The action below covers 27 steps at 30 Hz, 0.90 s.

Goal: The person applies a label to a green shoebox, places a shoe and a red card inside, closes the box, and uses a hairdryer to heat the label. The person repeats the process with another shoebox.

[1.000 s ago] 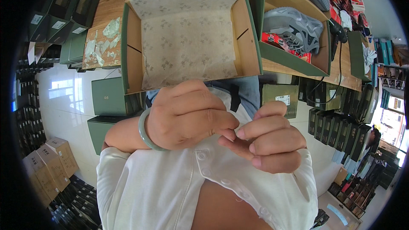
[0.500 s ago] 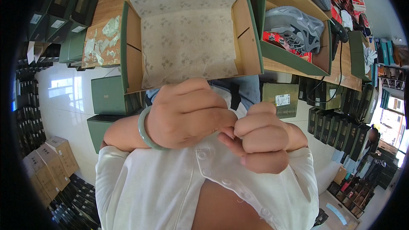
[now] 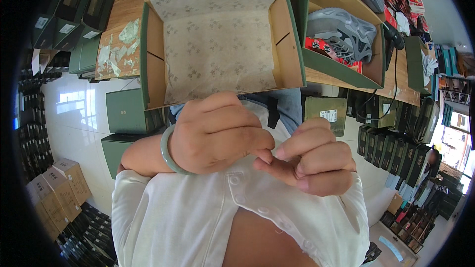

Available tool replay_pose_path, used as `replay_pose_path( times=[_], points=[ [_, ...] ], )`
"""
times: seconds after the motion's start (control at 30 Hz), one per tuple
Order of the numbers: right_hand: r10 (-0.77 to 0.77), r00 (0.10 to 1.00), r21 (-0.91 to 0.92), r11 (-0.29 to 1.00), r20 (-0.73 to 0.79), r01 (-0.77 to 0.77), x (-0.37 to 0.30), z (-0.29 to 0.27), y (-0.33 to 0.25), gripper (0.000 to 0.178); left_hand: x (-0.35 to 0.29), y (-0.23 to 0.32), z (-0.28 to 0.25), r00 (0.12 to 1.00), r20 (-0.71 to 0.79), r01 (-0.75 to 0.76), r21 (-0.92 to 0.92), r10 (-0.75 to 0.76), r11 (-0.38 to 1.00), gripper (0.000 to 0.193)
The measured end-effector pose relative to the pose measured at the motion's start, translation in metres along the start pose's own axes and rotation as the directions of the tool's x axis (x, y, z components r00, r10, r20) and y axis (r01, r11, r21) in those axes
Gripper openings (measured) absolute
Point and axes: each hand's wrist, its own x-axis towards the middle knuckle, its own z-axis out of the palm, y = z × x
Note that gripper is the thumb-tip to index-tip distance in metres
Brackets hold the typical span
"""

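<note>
Both my hands meet in front of my chest, over my white shirt (image 3: 173,207). My left hand (image 3: 217,133), with a pale green bangle (image 3: 168,153) on its wrist, is closed, thumb and forefinger pinched together. My right hand (image 3: 316,160) is curled too, its thumb reaching to the left fingertips. Anything between the fingers is too small or hidden to make out. Just beyond my hands, an open green shoe box (image 3: 295,44) lies at the table's near edge. Patterned tissue paper (image 3: 217,44) lines it.
Right of it, another green box (image 3: 341,71) holds a grey sneaker (image 3: 346,32) and a red packet (image 3: 321,45). A black cable (image 3: 395,76) hangs over the wooden table (image 3: 408,81). Torn paper (image 3: 116,52) lies at left. Stacked green boxes (image 3: 129,111) and cartons (image 3: 59,190) stand around.
My right hand has turned and loosened, its fingers uncurling a little and shifting right from my left hand. My left hand has barely moved. The boxes are unchanged.
</note>
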Motion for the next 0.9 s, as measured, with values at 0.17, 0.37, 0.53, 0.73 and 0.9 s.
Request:
replay_pose_path(
  times=[0.17, 0.37, 0.53, 0.73, 0.9],
  points=[
    [0.048, 0.995, -0.017, 0.999, 0.084, -0.047, 0.005, -0.002, -0.005, 0.064, -0.002, -0.001, -0.001, 1.0, 0.009, -0.002, 0.01, 0.002, 1.0, 0.026],
    [-0.001, 0.996, -0.004, 1.0, 0.089, 0.002, 0.001, 0.004, 0.001, 0.046, -0.003, -0.004, -0.001, 0.999, 0.028, -0.031, 0.053, 0.029, 0.998, 0.026],
    [0.019, 0.99, 0.034, 0.999, 0.141, -0.024, -0.003, 0.002, 0.003, 0.043, -0.005, -0.002, -0.002, 0.991, 0.129, 0.029, 0.084, -0.04, 0.996, 0.026],
    [0.042, 0.992, -0.014, 0.999, 0.123, -0.04, 0.003, -0.008, 0.0, 0.06, -0.003, 0.001, -0.005, 0.981, 0.175, 0.076, 0.033, -0.08, 0.997, 0.022],
    [0.047, 0.991, -0.011, 0.999, 0.127, -0.046, 0.003, -0.006, 0.0, 0.059, -0.003, 0.001, -0.007, 0.98, 0.183, 0.071, 0.046, -0.078, 0.996, 0.024]
  ],
)
